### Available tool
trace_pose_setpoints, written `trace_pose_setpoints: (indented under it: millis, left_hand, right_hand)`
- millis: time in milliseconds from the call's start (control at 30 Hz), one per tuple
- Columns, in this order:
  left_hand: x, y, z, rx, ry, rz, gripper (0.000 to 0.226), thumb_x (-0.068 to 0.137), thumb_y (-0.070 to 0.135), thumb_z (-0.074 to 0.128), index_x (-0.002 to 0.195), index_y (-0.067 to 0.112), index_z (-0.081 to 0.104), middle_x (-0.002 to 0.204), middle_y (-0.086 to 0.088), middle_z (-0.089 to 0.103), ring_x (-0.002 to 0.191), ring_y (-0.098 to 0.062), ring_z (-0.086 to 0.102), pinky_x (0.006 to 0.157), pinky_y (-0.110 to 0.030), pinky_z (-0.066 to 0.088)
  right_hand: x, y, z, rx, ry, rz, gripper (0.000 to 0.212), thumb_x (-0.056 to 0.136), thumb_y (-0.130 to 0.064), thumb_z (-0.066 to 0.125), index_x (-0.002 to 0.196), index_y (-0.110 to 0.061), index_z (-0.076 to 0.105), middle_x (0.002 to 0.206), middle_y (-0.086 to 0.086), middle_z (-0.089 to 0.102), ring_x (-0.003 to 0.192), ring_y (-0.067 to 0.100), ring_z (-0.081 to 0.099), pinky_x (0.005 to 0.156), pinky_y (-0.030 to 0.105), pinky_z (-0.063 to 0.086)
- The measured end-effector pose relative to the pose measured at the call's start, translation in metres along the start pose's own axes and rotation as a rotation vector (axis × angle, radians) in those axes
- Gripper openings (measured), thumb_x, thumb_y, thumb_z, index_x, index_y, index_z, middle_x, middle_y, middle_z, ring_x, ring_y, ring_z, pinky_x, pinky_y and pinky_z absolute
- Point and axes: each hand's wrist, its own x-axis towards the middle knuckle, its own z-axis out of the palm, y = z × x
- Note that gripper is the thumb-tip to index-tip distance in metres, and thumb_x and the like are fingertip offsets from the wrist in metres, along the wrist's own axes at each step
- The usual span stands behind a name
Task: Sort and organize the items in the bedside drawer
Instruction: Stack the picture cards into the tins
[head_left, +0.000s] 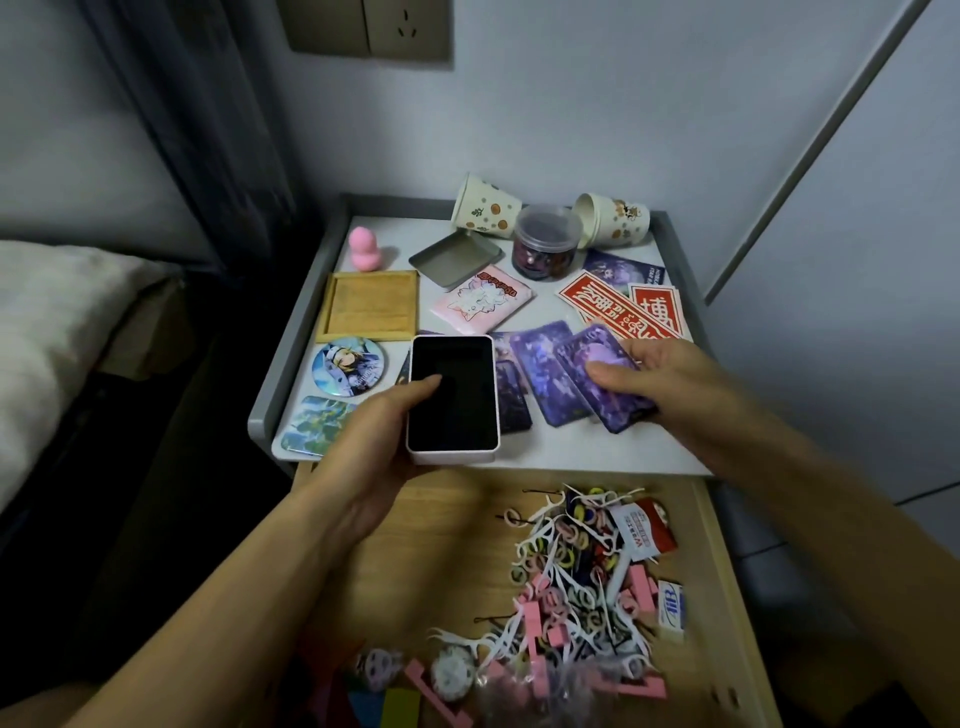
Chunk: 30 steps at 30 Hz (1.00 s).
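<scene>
My left hand (376, 431) grips a small white box with a black inside (453, 400) over the front edge of the bedside table top (613, 452). My right hand (660, 379) pinches a stack of purple cards (610, 382), thumb on top. More purple cards (540, 374) lie fanned on the table beside it. Below, the open wooden drawer (441, 525) holds a heap of floss picks, hair ties and pink clips (576, 577), plus sachets (644, 530).
On the table top lie a wooden tray (371, 305), a metal tin lid (456, 258), a pink sponge (363, 247), two tipped paper cups (485, 208), a plastic jar (545, 241), red stickers (623, 312), a pink packet (483, 299) and round badges (348, 366). A bed stands at left.
</scene>
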Motion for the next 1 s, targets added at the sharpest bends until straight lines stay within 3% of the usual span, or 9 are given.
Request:
trace_pose_setpoints:
  millis: [133,333,500,600,800,900,1000]
  left_hand:
    - [-0.004,-0.008,0.009,0.018,-0.057,-0.015,0.038,0.097,0.029,0.054,0.126,0.006,0.061,0.113,-0.011,0.073,0.098,-0.022,0.069,0.098,-0.045,0.048]
    - [-0.005,-0.012,0.010,0.012,-0.100,0.032,0.042,0.100,0.035,0.049,0.129,0.006,0.060,0.119,-0.012,0.070,0.114,-0.029,0.064,0.099,-0.045,0.049]
    - [-0.006,-0.014,0.011,0.015,-0.120,0.078,0.029,0.098,0.018,0.057,0.124,0.006,0.060,0.110,-0.012,0.074,0.096,-0.022,0.071,0.084,-0.037,0.058]
    - [-0.006,-0.017,0.012,0.081,-0.089,0.124,0.027,0.095,0.009,0.059,0.122,0.008,0.059,0.106,-0.010,0.075,0.090,-0.021,0.073,0.074,-0.030,0.059]
    - [-0.007,-0.023,0.012,0.155,-0.082,0.160,0.024,0.097,0.012,0.058,0.121,0.011,0.057,0.107,-0.012,0.074,0.094,-0.025,0.072,0.071,-0.029,0.059]
    - [-0.007,-0.024,0.013,0.160,-0.122,0.142,0.025,0.097,0.014,0.058,0.122,0.011,0.056,0.109,-0.012,0.073,0.097,-0.025,0.072,0.081,-0.036,0.059]
    - [-0.008,-0.024,0.014,0.074,-0.162,0.094,0.023,0.098,0.014,0.057,0.120,0.008,0.059,0.106,-0.010,0.075,0.091,-0.021,0.073,0.070,-0.029,0.059]
  right_hand:
    - [-0.007,0.009,0.038,0.147,-0.092,-0.038,0.018,0.094,-0.008,0.058,0.111,-0.003,0.064,0.101,0.013,0.074,0.092,0.022,0.072,0.079,0.029,0.059]
    - [-0.006,0.011,0.054,0.191,-0.040,-0.016,0.012,0.094,-0.006,0.058,0.100,-0.003,0.068,0.092,0.012,0.076,0.085,0.022,0.073,0.078,0.031,0.060]
    - [-0.007,0.012,0.057,0.113,-0.048,0.033,0.012,0.093,-0.008,0.061,0.102,-0.002,0.068,0.092,0.016,0.075,0.087,0.029,0.073,0.080,0.038,0.058]
    - [-0.009,0.011,0.059,0.041,-0.053,0.027,0.009,0.092,-0.007,0.063,0.099,-0.007,0.069,0.089,0.013,0.076,0.084,0.029,0.073,0.075,0.034,0.060]
    - [-0.005,0.007,0.057,-0.144,0.022,-0.040,0.005,0.087,-0.009,0.071,0.088,-0.014,0.069,0.085,0.008,0.076,0.079,0.025,0.074,0.081,0.041,0.060]
    - [-0.002,0.005,0.055,-0.135,0.030,-0.028,0.005,0.085,-0.008,0.072,0.084,-0.013,0.070,0.083,0.009,0.076,0.080,0.026,0.074,0.080,0.039,0.059]
    - [0.002,0.004,0.052,-0.124,0.003,0.006,0.009,0.084,-0.005,0.072,0.093,-0.005,0.072,0.086,0.011,0.076,0.080,0.025,0.074,0.077,0.034,0.059]
